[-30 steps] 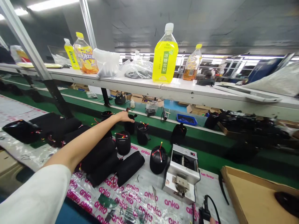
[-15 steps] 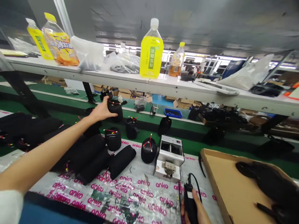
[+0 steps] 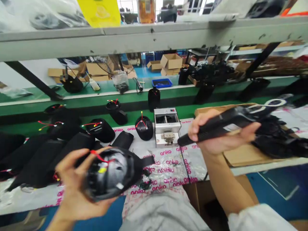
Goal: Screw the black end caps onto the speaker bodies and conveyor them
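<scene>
My left hand [image 3: 77,189] is closed around a black cylindrical housing [image 3: 108,175], which looks like a speaker shell. Its open end is turned up towards me, showing a red wire with a yellow connector, and a black strap sticks out to the right. In my right hand [image 3: 216,138] is a black corded hand tool [image 3: 216,125] with a pale label. It is raised over the bench and tilted, its narrow end pointing left; its exact kind is unclear. A small metal bench machine [image 3: 167,128] stands between the hands, farther back, with another black housing [image 3: 144,127] beside it.
Several black cylinders [image 3: 36,157] lie at the left, some with red wires. A cardboard tray [image 3: 243,155] with black items is at the right. A white shelf [image 3: 134,38] spans above the bench. A blue tray [image 3: 162,83] sits behind.
My left hand has come back from the far side of the bench and now holds a black housing close to me. My right hand has lifted the tool and tipped it sideways. The view has shifted downward.
</scene>
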Tool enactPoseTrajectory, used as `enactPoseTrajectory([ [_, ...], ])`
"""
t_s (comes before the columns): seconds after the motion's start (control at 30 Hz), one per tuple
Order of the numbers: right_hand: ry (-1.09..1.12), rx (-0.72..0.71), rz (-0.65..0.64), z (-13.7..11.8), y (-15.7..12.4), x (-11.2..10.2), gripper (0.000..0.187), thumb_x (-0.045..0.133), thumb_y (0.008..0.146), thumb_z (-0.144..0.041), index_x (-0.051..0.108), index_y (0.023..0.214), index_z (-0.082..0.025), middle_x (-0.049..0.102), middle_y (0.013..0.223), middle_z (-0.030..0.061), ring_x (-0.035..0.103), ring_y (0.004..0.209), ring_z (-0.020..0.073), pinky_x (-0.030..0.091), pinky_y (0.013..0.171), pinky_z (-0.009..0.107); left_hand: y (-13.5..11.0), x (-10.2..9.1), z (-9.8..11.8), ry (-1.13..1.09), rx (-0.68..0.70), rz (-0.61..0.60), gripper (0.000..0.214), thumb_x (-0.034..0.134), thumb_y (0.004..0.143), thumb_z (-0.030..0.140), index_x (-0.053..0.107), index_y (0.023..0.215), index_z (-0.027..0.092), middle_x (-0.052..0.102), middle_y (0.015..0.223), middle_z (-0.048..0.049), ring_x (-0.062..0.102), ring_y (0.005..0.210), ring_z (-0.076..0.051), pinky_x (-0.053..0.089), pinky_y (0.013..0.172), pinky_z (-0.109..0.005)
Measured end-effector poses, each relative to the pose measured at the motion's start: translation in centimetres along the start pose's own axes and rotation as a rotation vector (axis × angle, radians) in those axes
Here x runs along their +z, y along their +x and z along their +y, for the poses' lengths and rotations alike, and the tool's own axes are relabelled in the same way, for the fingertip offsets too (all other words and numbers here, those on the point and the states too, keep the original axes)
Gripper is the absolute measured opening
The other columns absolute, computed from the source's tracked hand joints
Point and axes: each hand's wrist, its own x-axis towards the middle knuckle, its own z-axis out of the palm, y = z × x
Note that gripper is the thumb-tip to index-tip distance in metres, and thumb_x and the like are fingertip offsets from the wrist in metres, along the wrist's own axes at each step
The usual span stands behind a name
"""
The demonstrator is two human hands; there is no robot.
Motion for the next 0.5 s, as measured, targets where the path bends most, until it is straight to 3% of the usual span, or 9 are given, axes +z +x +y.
enactPoseTrajectory([
  [0.07, -0.029, -0.031, 0.024, 2.5, 0.0, 1.3, 0.080, 0.062, 0.092, -0.091, 0.078, 0.080, -0.014, 0.069, 0.063, 0.0064, 0.056, 0.036, 0.0161, 0.040, 0.031, 0.023, -2.7, 3.6, -1.7, -0.126, -0.047, -0.035, 0.116, 0.098, 0.051, 0.048, 0.046, 0.154, 0.056, 0.066, 0.152, -0.0017, 0.083, 0.115, -0.044, 0.077, 0.081, -0.059],
  [0.2, -0.083, 0.022, -0.007, 6.2, -1.1, 2.2, 0.081, 0.071, 0.083, -0.094, 0.075, 0.077, -0.014, 0.068, 0.061, 0.0069, 0.055, 0.033, 0.0163, 0.041, 0.028, 0.024, -4.6, 8.4, -4.8, -0.291, -0.202, -0.332, 0.109, 0.094, 0.070, 0.029, 0.032, 0.159, 0.042, 0.068, 0.150, -0.0154, 0.073, 0.139, -0.041, 0.064, 0.113, -0.063],
  [0.3, -0.101, 0.076, -0.026, 7.3, -1.5, 1.9, 0.080, 0.071, 0.085, -0.093, 0.076, 0.082, -0.013, 0.071, 0.065, 0.0081, 0.058, 0.035, 0.0164, 0.043, 0.030, 0.023, -3.8, 9.7, -6.0, -0.357, -0.238, -0.487, 0.109, 0.093, 0.072, 0.023, 0.033, 0.162, 0.032, 0.061, 0.160, -0.0215, 0.061, 0.153, -0.040, 0.048, 0.130, -0.063],
  [0.4, -0.080, 0.119, -0.037, 7.9, -0.9, 1.3, 0.082, 0.067, 0.089, -0.093, 0.079, 0.082, -0.013, 0.071, 0.066, 0.0090, 0.058, 0.035, 0.0156, 0.041, 0.030, 0.022, -2.6, 9.8, -6.4, -0.476, -0.253, -0.595, 0.105, 0.091, 0.077, 0.024, 0.036, 0.167, 0.028, 0.053, 0.168, -0.0219, 0.053, 0.160, -0.039, 0.040, 0.136, -0.059],
  [0.5, -0.025, 0.213, -0.044, 7.8, 0.0, 0.6, 0.083, 0.059, 0.094, -0.093, 0.079, 0.078, -0.013, 0.071, 0.062, 0.0084, 0.054, 0.031, 0.0157, 0.035, 0.026, 0.022, -2.0, 10.0, -6.2, -0.667, -0.249, -0.647, 0.105, 0.094, 0.079, 0.044, 0.041, 0.169, 0.028, 0.046, 0.175, -0.0199, 0.050, 0.161, -0.042, 0.043, 0.134, -0.057],
])
